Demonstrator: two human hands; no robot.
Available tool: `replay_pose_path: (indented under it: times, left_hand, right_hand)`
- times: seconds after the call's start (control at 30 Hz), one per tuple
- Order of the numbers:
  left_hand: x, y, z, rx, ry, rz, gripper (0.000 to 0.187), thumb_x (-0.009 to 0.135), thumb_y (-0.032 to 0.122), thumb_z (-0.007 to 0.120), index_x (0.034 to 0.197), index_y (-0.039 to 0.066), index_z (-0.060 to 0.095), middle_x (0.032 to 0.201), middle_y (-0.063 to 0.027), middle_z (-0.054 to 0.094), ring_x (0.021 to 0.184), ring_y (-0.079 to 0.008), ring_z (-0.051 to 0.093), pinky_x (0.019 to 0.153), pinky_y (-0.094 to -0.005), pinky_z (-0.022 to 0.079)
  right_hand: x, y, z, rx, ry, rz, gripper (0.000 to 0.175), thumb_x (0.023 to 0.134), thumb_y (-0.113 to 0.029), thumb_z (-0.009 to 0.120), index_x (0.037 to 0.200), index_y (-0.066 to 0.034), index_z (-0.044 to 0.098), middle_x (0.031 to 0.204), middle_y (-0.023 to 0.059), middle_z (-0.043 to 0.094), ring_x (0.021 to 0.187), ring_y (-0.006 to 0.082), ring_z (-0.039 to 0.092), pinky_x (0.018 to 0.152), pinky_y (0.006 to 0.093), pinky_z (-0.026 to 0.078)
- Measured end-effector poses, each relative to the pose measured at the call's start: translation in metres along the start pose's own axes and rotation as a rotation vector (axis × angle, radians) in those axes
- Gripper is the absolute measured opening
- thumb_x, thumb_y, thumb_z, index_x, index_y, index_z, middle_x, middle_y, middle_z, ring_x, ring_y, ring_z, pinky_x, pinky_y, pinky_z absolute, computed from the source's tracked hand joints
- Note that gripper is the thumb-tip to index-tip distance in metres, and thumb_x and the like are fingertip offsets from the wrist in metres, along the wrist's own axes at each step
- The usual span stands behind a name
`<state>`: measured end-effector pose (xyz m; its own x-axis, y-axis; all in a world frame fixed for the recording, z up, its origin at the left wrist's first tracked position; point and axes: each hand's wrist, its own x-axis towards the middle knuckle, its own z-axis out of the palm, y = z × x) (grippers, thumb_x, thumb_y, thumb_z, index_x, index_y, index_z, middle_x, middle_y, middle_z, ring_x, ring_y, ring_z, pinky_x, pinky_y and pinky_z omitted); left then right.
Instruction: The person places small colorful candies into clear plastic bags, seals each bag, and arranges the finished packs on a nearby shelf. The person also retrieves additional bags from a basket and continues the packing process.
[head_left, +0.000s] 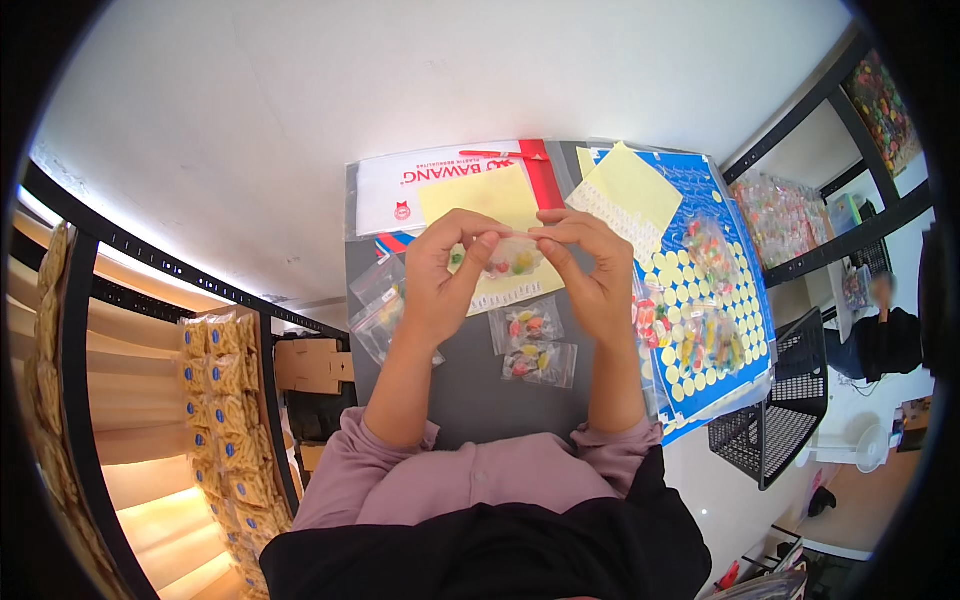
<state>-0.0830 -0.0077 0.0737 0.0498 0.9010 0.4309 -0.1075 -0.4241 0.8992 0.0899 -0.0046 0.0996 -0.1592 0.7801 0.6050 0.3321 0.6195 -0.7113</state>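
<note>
Between my two hands hangs a small clear zip bag (514, 259) with red, green and yellow candies in it. My left hand (454, 274) pinches its top edge at the left between thumb and fingers. At the right end of the same edge, my right hand (589, 259) pinches it too. Behind the bag lies a yellow sheet (480, 196) on the dark grey table (469, 405). Two filled candy bags, an upper one (526, 322) and a lower one (536, 364), lie below my hands. More clear zip bags (382, 307) lie beside my left wrist, partly covered by it.
A blue sheet with yellow round stickers (686, 386) covers the table's right side, with candy bags (712, 341) on it. A white printed plastic pack (386, 191) and a red pen (502, 155) lie at the back. Black crates (776, 420) stand right; a person (885, 337) sits beyond.
</note>
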Motion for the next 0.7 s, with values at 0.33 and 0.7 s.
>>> replay_pose_path:
  times: [0.33,0.7]
  left_hand:
    - [0.002,0.011,-0.002,0.119,0.136,0.018,0.021,0.092,0.016,0.051,0.088,-0.003,0.06,0.081,-0.0074,0.061,0.071,-0.0129,0.056,0.064,-0.0247,0.045]
    - [-0.007,-0.042,0.008,0.679,-0.255,-0.156,0.016,0.084,0.022,0.058,0.088,0.006,0.058,0.082,-0.0122,0.057,0.076,-0.027,0.056,0.074,-0.0344,0.046]
  right_hand:
    - [0.006,0.02,-0.008,-0.076,-0.009,0.152,0.021,0.079,-0.009,0.063,0.098,-0.0009,0.065,0.087,0.0117,0.066,0.088,0.0226,0.063,0.077,0.0334,0.047]
    - [-0.026,0.121,-0.01,-0.446,-0.577,0.666,0.063,0.065,-0.018,0.074,0.119,0.002,0.048,0.078,0.013,0.065,0.075,0.0271,0.063,0.069,0.0349,0.049]
